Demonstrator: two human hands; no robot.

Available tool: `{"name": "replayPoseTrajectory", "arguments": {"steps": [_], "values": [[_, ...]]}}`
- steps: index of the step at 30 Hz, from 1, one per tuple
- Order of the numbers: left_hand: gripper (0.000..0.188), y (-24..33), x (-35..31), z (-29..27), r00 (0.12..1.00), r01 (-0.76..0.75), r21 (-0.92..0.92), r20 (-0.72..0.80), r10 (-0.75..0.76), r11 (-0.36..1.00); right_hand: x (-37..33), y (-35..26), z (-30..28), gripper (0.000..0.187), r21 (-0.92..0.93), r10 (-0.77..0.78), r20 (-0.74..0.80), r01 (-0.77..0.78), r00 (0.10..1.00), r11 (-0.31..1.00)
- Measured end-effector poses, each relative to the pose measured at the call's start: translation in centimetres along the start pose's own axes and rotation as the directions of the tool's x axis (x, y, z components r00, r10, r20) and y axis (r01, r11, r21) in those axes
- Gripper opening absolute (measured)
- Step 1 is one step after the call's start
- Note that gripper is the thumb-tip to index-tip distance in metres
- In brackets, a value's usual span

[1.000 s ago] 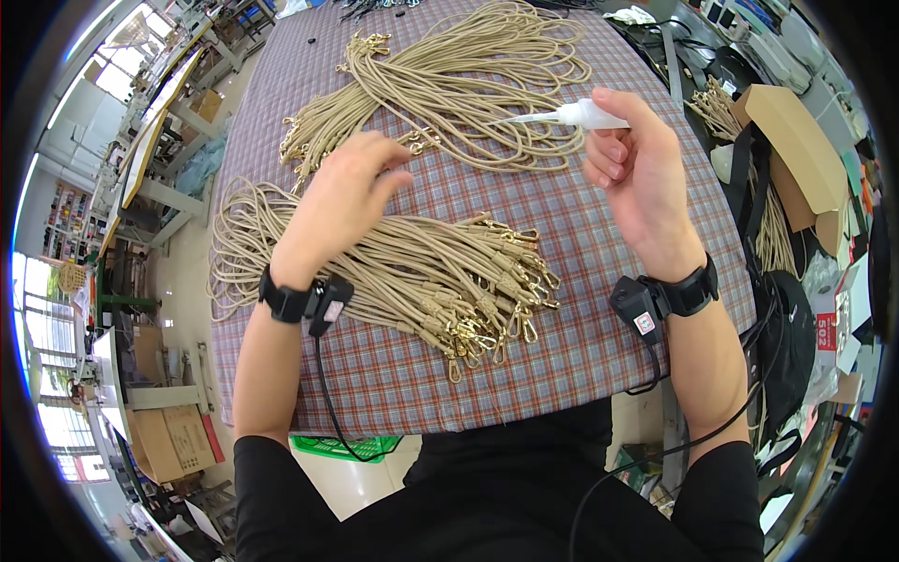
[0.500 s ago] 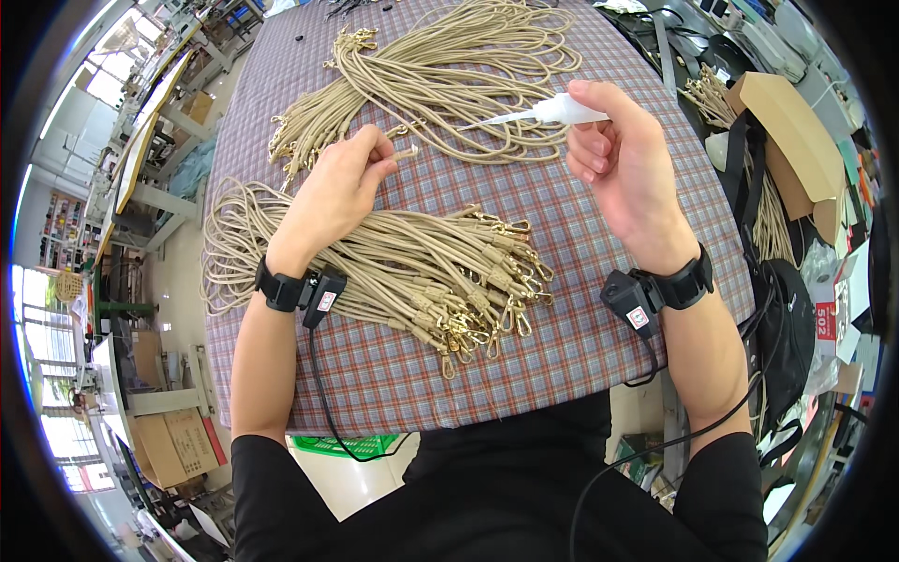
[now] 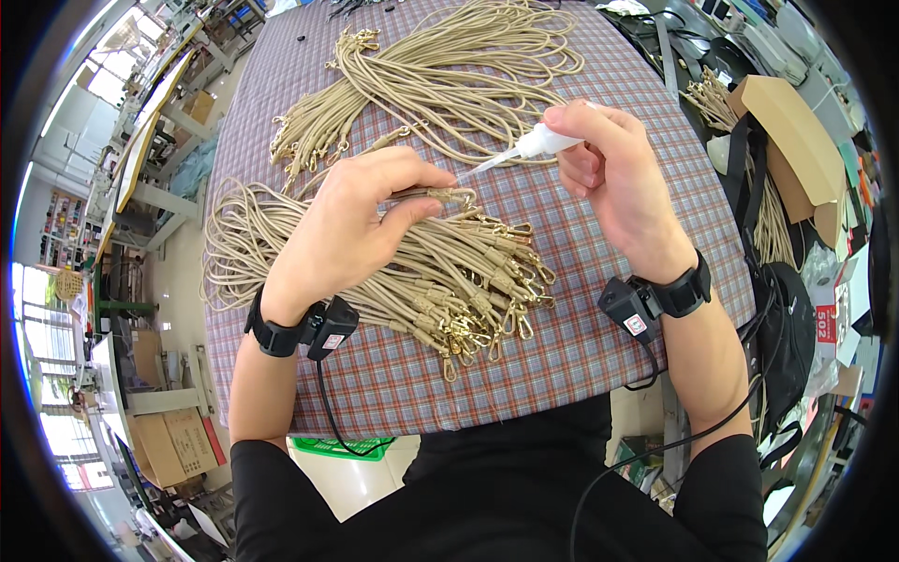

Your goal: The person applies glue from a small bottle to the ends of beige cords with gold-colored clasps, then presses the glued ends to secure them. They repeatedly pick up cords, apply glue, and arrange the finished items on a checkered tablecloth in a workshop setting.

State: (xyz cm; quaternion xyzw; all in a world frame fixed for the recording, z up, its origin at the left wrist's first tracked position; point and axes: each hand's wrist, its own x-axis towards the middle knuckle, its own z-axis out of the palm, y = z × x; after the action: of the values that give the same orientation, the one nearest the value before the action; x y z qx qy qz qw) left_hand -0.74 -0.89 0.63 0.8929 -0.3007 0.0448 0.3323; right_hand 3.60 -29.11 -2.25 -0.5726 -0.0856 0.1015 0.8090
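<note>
My left hand [image 3: 351,229] pinches the end of one beige cord with a gold clasp [image 3: 448,195], held just above the near pile of beige cords [image 3: 412,281]. My right hand [image 3: 613,183] grips a small white squeeze bottle [image 3: 541,142] whose thin nozzle points left and down at the clasp end between my left fingers. The nozzle tip nearly touches the cord end. A second pile of the same cords [image 3: 440,75] lies farther back on the plaid tablecloth [image 3: 581,347].
Gold clasps of the near pile fan out toward the table's front edge [image 3: 487,328]. A brown cardboard box [image 3: 796,150] and more cords stand to the right. Black straps and bags hang off the right side. Shelving and cartons line the left.
My left hand has lifted one cord end off the near pile. My right hand has brought the bottle down and left, so its nozzle now meets the clasp end.
</note>
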Motion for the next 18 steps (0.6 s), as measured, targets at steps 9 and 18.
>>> {"name": "replayPoseTrajectory", "arguments": {"steps": [9,18], "values": [[0.026,-0.1,0.02,-0.06,0.999,0.034,-0.029,-0.005,-0.034,0.999,-0.01,0.22,-0.06,0.025,-0.02,0.005,0.018,-0.005,1.0,1.0],[0.024,-0.19,-0.04,0.0,1.0,-0.007,-0.036,-0.001,0.007,0.999,0.05,0.41,-0.02,0.026,-0.041,0.013,0.034,-0.011,0.999,0.999]]}}
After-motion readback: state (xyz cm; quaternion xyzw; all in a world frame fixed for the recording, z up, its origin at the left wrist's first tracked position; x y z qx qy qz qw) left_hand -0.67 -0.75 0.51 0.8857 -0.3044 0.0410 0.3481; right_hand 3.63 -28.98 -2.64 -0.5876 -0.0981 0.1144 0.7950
